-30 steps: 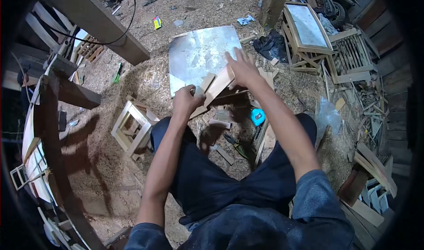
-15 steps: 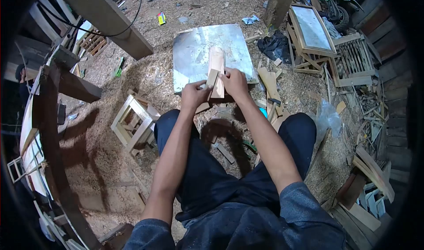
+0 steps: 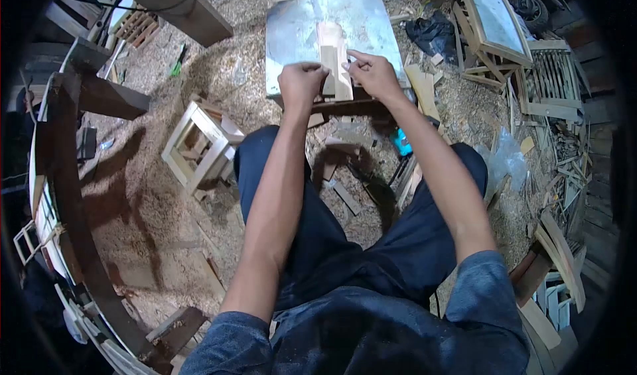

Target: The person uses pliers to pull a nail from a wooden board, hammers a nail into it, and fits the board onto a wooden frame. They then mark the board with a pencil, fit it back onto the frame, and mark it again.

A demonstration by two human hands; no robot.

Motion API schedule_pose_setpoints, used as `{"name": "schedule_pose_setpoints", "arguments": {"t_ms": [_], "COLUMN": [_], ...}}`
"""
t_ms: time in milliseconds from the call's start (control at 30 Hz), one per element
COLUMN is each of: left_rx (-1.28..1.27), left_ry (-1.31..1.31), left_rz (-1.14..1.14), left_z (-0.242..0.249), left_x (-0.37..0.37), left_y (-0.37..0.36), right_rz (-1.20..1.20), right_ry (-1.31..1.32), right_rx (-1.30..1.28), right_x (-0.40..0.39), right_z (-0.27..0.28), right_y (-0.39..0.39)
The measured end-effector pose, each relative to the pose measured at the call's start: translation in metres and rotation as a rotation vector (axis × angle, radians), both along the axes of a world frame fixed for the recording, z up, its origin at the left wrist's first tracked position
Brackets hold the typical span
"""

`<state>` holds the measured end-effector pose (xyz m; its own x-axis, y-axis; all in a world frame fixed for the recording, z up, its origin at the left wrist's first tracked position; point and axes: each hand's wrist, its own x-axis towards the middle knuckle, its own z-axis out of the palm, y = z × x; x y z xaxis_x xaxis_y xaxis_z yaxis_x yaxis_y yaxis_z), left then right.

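A long pale piece of wood [image 3: 343,86] with a rounded far end lies on the low, light-topped work table [image 3: 292,37]. On top of it rests a small wooden block [image 3: 328,58], roughly in line with it. My left hand [image 3: 302,83] is closed at the left edge of the small block, fingertips bunched together. Whether anything is between those fingers is hidden. My right hand [image 3: 373,75] is by the right edge of the long piece, its index finger stretched out and apart from the thumb. I see nothing held in it.
A small wooden frame [image 3: 202,139] stands left of my knees. Offcuts, a turquoise tool [image 3: 401,141] and wood shavings lie on the ground between and around my legs. Wooden posts [image 3: 179,10] rise at left. At right are a black plastic bag [image 3: 431,35] and a framed panel [image 3: 494,17].
The small block was tilted across the long piece and now lies straighter along it. My right hand has opened its fingers and shifted right. The whole view has tipped downward.
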<state>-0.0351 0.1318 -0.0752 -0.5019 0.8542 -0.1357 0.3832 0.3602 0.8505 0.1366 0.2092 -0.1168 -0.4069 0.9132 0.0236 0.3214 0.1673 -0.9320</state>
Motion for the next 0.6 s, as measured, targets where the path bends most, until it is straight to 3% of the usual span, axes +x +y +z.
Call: {"name": "schedule_pose_setpoints", "arguments": {"t_ms": [33, 167, 200, 333, 600], "left_rx": [0.007, -0.093, -0.046, -0.007, 0.010], "left_ry": [-0.034, -0.050, 0.002, -0.084, -0.045], "left_rz": [-0.003, -0.055, -0.103, -0.174, -0.217], "left_z": [-0.001, 0.010, 0.000, -0.007, -0.010], "left_x": [-0.001, -0.009, -0.014, -0.019, -0.023], "left_y": [0.001, 0.001, 0.005, 0.012, 0.024], "right_rz": [0.045, 0.088, 0.204, 0.277, 0.243], "right_ry": [0.045, -0.309, -0.426, -0.512, -0.333], "right_rx": [-0.012, 0.232, 0.237, 0.460, 0.484], "right_x": [0.001, -0.003, -0.003, 0.003, 0.002], "right_z": [0.012, 0.039, 0.053, 0.051, 0.036], "right_y": [-0.007, -0.027, -0.032, -0.055, -0.029]}}
